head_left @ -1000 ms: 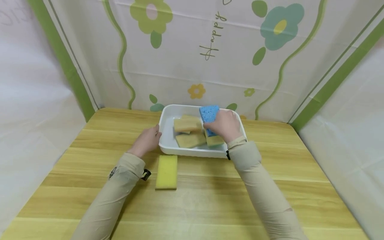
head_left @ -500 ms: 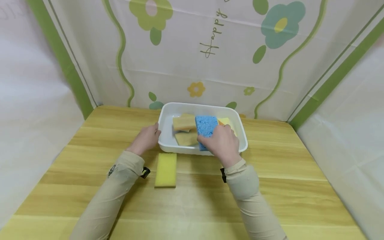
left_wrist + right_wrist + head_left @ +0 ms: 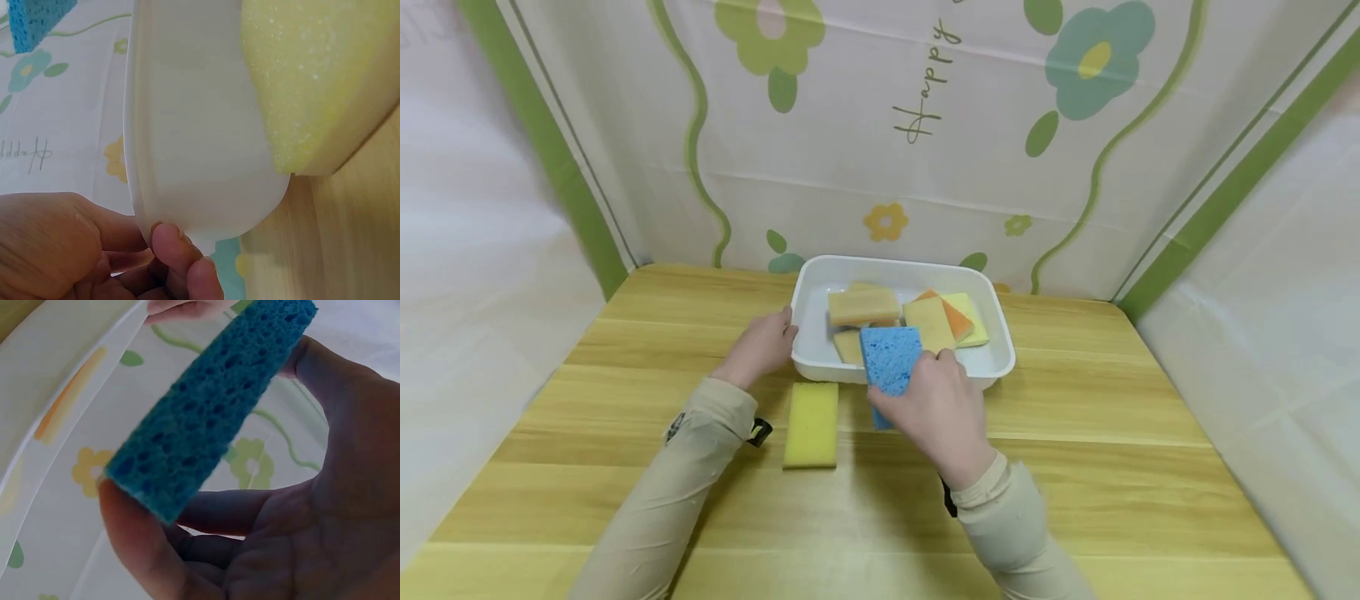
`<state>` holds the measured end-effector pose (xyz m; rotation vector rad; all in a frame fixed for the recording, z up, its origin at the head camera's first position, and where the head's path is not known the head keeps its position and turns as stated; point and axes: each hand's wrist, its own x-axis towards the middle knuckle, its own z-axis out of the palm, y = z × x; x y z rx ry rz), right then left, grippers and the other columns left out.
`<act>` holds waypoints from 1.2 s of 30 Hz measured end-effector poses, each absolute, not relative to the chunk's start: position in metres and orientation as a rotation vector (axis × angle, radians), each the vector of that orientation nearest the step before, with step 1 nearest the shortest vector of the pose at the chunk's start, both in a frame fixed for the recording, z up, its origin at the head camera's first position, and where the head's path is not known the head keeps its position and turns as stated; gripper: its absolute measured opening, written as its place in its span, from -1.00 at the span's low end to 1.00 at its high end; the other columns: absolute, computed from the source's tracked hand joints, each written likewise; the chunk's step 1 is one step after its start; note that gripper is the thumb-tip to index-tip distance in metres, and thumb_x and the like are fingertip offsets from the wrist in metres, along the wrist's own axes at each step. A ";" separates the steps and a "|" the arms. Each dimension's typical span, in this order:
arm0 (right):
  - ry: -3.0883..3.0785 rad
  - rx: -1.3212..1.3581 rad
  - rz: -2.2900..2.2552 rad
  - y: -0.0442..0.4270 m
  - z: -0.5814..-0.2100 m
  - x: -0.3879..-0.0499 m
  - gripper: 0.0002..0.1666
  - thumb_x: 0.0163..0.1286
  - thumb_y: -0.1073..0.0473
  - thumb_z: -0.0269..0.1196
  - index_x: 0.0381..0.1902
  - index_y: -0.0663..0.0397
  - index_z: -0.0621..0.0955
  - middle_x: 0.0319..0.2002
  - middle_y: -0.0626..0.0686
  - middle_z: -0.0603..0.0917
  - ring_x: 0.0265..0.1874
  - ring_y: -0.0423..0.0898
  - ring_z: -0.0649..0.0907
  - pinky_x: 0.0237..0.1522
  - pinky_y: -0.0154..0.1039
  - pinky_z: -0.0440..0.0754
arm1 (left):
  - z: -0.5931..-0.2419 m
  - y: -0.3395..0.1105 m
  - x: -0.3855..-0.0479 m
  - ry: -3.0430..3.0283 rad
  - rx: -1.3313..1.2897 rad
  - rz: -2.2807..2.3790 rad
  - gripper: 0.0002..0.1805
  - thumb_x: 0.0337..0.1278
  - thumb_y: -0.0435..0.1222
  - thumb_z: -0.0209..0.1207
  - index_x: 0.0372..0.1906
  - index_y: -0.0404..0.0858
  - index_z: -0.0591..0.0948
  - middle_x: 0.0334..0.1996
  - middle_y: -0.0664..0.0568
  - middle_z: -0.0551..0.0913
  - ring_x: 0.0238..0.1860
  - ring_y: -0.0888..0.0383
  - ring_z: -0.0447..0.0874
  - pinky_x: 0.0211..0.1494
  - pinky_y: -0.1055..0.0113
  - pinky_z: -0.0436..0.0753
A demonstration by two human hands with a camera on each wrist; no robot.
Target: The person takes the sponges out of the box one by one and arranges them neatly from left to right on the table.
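Observation:
In the head view the right hand [image 3: 942, 412] grips a blue sponge [image 3: 891, 360] over the front rim of the white tray [image 3: 1000, 364]. The right wrist view shows thumb and fingers on opposite edges of the blue sponge [image 3: 209, 409]. At the tray's left end the left hand [image 3: 762, 348] pinches the rim; its thumb and fingertips meet the white wall [image 3: 200, 137] in the left wrist view. A yellow sponge [image 3: 812, 425] lies on the table just before the tray, between the two hands.
Inside the tray are several sponges: a tan one [image 3: 862, 307] at left, another tan one [image 3: 929, 323], an orange one [image 3: 955, 318] and a pale yellow one [image 3: 974, 325] at right. A printed curtain [image 3: 850, 158] hangs behind the wooden table [image 3: 1120, 467].
The right hand has brought the blue sponge from above the tray's right part toward the front and left, uncovering the orange and pale yellow sponges. The left hand has stayed at the rim.

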<state>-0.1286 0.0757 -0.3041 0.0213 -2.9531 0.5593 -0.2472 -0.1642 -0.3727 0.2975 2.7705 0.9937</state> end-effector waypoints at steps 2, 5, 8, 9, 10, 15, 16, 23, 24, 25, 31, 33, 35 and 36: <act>-2.986 0.046 0.528 0.073 -0.304 -0.122 -0.43 -0.02 -0.28 0.36 -0.65 0.10 0.48 -0.50 0.08 0.44 -0.63 -0.04 0.47 -0.71 -0.17 0.41 | -0.373 -0.165 -0.247 2.776 0.302 0.996 -0.41 0.57 -0.29 -0.21 0.48 -0.54 0.01 -0.42 -0.17 0.46 -0.71 0.19 0.27 -0.59 0.31 0.40; -3.051 0.106 0.498 0.070 -0.303 -0.111 -0.46 -0.02 -0.26 0.37 -0.72 0.03 0.47 -0.55 0.05 0.44 -0.66 -0.07 0.47 -0.74 -0.19 0.40 | -0.373 -0.165 -0.247 2.786 0.315 0.994 -0.42 0.56 -0.29 -0.20 0.47 -0.55 0.02 -0.44 -0.16 0.47 -0.73 0.20 0.25 -0.61 0.32 0.39; -3.110 0.186 0.469 0.067 -0.305 -0.103 -0.47 -0.02 -0.24 0.38 -0.78 -0.01 0.45 -0.63 0.02 0.45 -0.69 -0.10 0.45 -0.76 -0.21 0.38 | -0.373 -0.166 -0.247 2.790 0.318 0.989 -0.42 0.56 -0.30 -0.19 0.47 -0.55 0.03 -0.44 -0.16 0.47 -0.73 0.20 0.25 -0.61 0.32 0.39; -3.125 0.206 0.455 0.065 -0.305 -0.101 -0.47 -0.02 -0.24 0.38 -0.79 -0.02 0.45 -0.65 0.02 0.44 -0.68 -0.11 0.45 -0.76 -0.21 0.38 | -0.373 -0.166 -0.247 2.788 0.317 0.991 -0.42 0.56 -0.30 -0.19 0.47 -0.55 0.02 -0.44 -0.16 0.47 -0.72 0.20 0.25 -0.60 0.32 0.39; -3.138 0.220 0.440 0.064 -0.307 -0.100 -0.46 -0.02 -0.24 0.38 -0.79 -0.02 0.45 -0.64 0.02 0.44 -0.68 -0.11 0.44 -0.75 -0.21 0.38 | -0.372 -0.165 -0.248 2.789 0.319 0.989 -0.42 0.56 -0.30 -0.19 0.47 -0.55 0.02 -0.43 -0.16 0.48 -0.72 0.19 0.26 -0.60 0.31 0.40; -3.168 0.248 0.398 0.055 -0.317 -0.100 -0.45 0.01 -0.23 0.39 -0.79 0.00 0.44 -0.56 0.07 0.42 -0.63 -0.08 0.44 -0.70 -0.19 0.40 | -0.370 -0.165 -0.249 2.797 0.326 0.997 -0.42 0.56 -0.30 -0.18 0.46 -0.56 0.04 -0.43 -0.16 0.48 -0.70 0.18 0.28 -0.58 0.30 0.41; -3.167 0.248 0.393 0.054 -0.320 -0.101 -0.45 0.02 -0.22 0.39 -0.79 0.00 0.44 -0.55 0.08 0.43 -0.62 -0.08 0.45 -0.69 -0.19 0.41 | -0.370 -0.165 -0.249 2.799 0.325 0.995 -0.42 0.56 -0.30 -0.18 0.46 -0.56 0.04 -0.42 -0.17 0.49 -0.70 0.18 0.28 -0.58 0.30 0.41; -3.143 0.267 0.416 0.051 -0.336 -0.110 -0.41 0.05 -0.17 0.39 -0.86 -0.01 0.38 -0.63 0.05 0.39 -0.68 -0.11 0.41 -0.72 -0.23 0.37 | -0.370 -0.165 -0.249 2.782 0.310 1.014 -0.42 0.56 -0.30 -0.18 0.47 -0.55 0.03 -0.36 -0.19 0.51 -0.69 0.18 0.30 -0.59 0.31 0.42; -3.138 0.271 0.421 0.051 -0.338 -0.112 -0.40 0.05 -0.17 0.40 -0.87 -0.02 0.36 -0.66 0.03 0.38 -0.69 -0.12 0.40 -0.73 -0.24 0.36 | -0.370 -0.165 -0.249 2.776 0.309 1.020 -0.41 0.56 -0.30 -0.18 0.47 -0.54 0.03 -0.37 -0.19 0.51 -0.69 0.18 0.29 -0.59 0.31 0.42; -3.138 0.269 0.436 0.051 -0.341 -0.113 -0.40 0.06 -0.16 0.40 -0.87 -0.03 0.34 -0.70 0.00 0.35 -0.71 -0.14 0.38 -0.74 -0.25 0.35 | -0.371 -0.165 -0.249 2.772 0.307 1.022 -0.41 0.56 -0.30 -0.18 0.47 -0.54 0.02 -0.39 -0.19 0.50 -0.70 0.18 0.29 -0.59 0.31 0.42; -3.165 0.261 0.509 0.051 -0.355 -0.119 -0.37 0.11 -0.08 0.37 -0.89 -0.07 0.25 -0.83 -0.17 0.10 -0.79 -0.21 0.26 -0.80 -0.30 0.23 | -0.371 -0.164 -0.248 2.767 0.303 1.024 -0.42 0.56 -0.31 -0.18 0.47 -0.55 0.03 -0.35 -0.20 0.51 -0.69 0.18 0.29 -0.58 0.31 0.42; -3.164 0.264 0.504 0.050 -0.360 -0.121 -0.36 0.13 -0.08 0.36 -0.89 -0.07 0.24 -0.83 -0.18 0.06 -0.79 -0.22 0.24 -0.80 -0.31 0.20 | -0.371 -0.164 -0.247 2.769 0.299 1.027 -0.42 0.56 -0.31 -0.17 0.47 -0.55 0.03 -0.38 -0.18 0.50 -0.69 0.18 0.29 -0.58 0.31 0.41; -3.142 0.284 0.494 0.049 -0.364 -0.123 -0.34 0.14 -0.09 0.36 -0.90 -0.07 0.23 -0.84 -0.19 0.06 -0.80 -0.22 0.24 -0.80 -0.32 0.20 | -0.371 -0.164 -0.246 2.767 0.295 1.028 -0.41 0.56 -0.30 -0.17 0.47 -0.54 0.03 -0.43 -0.17 0.49 -0.70 0.19 0.28 -0.59 0.32 0.41; -3.132 0.295 0.488 0.048 -0.366 -0.124 -0.33 0.15 -0.10 0.36 -0.90 -0.07 0.22 -0.84 -0.19 0.05 -0.80 -0.22 0.23 -0.80 -0.32 0.19 | -0.370 -0.165 -0.246 2.768 0.297 1.026 -0.41 0.56 -0.30 -0.17 0.47 -0.54 0.03 -0.45 -0.16 0.48 -0.71 0.19 0.28 -0.59 0.32 0.40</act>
